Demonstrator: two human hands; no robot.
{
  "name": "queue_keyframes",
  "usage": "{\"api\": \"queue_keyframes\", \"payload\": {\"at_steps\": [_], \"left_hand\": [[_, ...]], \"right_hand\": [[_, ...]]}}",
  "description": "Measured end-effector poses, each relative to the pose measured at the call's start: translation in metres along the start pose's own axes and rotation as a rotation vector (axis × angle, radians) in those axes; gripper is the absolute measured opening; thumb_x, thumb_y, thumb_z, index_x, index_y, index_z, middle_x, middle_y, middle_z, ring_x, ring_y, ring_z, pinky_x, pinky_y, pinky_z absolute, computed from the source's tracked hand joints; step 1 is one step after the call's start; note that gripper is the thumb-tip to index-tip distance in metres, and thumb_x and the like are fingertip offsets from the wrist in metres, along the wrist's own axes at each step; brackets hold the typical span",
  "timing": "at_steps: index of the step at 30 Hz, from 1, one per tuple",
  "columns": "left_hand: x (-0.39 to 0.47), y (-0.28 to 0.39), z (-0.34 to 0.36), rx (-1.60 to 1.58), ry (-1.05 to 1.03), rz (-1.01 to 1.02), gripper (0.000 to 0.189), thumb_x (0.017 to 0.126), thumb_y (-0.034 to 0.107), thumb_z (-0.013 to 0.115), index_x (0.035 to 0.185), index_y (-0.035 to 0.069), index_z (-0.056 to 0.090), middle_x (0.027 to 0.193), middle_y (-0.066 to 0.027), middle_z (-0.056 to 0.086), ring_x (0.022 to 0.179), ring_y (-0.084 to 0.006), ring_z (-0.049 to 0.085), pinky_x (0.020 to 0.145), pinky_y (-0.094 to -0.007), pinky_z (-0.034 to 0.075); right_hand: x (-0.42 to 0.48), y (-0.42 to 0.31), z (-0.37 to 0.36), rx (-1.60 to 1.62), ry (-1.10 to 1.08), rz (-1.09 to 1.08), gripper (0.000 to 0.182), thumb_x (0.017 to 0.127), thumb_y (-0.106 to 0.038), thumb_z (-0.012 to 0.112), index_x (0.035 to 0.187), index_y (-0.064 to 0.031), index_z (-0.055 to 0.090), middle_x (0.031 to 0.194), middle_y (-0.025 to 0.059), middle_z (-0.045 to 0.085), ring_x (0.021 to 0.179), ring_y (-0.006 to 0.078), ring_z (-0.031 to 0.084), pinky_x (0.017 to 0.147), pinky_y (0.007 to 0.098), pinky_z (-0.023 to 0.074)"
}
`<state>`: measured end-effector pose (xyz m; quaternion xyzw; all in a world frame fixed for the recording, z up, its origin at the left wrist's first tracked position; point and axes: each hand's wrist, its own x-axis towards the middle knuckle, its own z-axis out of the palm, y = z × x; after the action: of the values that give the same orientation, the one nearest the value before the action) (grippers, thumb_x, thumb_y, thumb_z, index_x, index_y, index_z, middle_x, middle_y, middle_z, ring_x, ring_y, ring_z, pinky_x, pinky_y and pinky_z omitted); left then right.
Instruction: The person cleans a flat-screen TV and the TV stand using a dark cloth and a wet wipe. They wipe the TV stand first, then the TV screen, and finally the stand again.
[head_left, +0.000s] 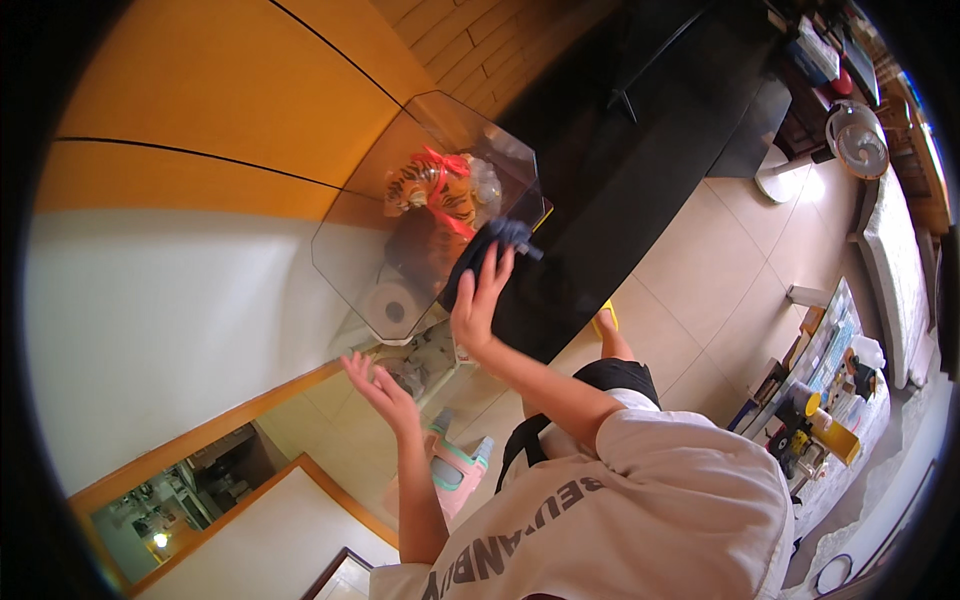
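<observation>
My right hand (480, 300) holds a dark cloth (480, 259) near the lower right edge of a transparent case with cut corners (360, 225). The cloth is slightly blurred. Through the case show a tiger-striped plush toy (442, 191) with red ribbon and a paper roll (391, 307). Below the case's bottom corner, my left hand (382, 390) is raised with its fingers apart and nothing in it. Whether the cloth touches the case cannot be told.
A long black glossy surface (600, 217) runs beside the case. Below my left hand stands a pink and green plastic stool (450, 469). To the right are a standing fan (859, 142) and a table crowded with small items (832, 360). An orange panelled wall (225, 97) rises behind.
</observation>
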<state>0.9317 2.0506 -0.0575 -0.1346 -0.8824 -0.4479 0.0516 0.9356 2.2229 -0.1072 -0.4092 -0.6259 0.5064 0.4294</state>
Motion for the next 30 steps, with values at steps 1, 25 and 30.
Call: {"api": "queue_keyframes", "payload": {"at_steps": [1,25,30], "left_hand": [[0.008,-0.003,0.001,-0.052,0.024,-0.039,0.053,0.103,0.022,0.037,0.149,0.004,0.017,0.141,-0.0213,0.037,0.123,-0.0317,0.046,0.1,-0.0409,0.042],[0.066,-0.01,0.063,-0.023,0.005,-0.134,0.053,0.104,0.023,0.03,0.149,-0.001,0.015,0.149,-0.0207,0.029,0.133,-0.0317,0.037,0.106,-0.0373,0.037],[0.066,-0.008,0.068,0.002,0.013,-0.094,0.051,0.104,0.02,0.029,0.149,0.0,0.016,0.149,-0.0206,0.03,0.131,-0.0311,0.039,0.104,-0.0374,0.039]], "right_hand": [[0.025,-0.004,0.0,-0.028,0.086,-0.028,0.054,0.094,-0.016,0.047,0.142,0.0038,0.033,0.149,0.0241,0.019,0.138,0.0391,0.022,0.113,0.0431,0.0159],[0.133,0.039,-0.037,0.194,0.162,-0.073,0.052,0.077,-0.008,0.049,0.129,-0.0057,0.055,0.132,0.0205,0.044,0.125,0.037,0.042,0.108,0.0395,0.0297],[0.142,0.151,-0.028,0.072,0.153,0.087,0.045,0.08,-0.012,0.043,0.122,-0.0061,0.059,0.128,0.0187,0.052,0.119,0.034,0.05,0.103,0.0366,0.0377]]}}
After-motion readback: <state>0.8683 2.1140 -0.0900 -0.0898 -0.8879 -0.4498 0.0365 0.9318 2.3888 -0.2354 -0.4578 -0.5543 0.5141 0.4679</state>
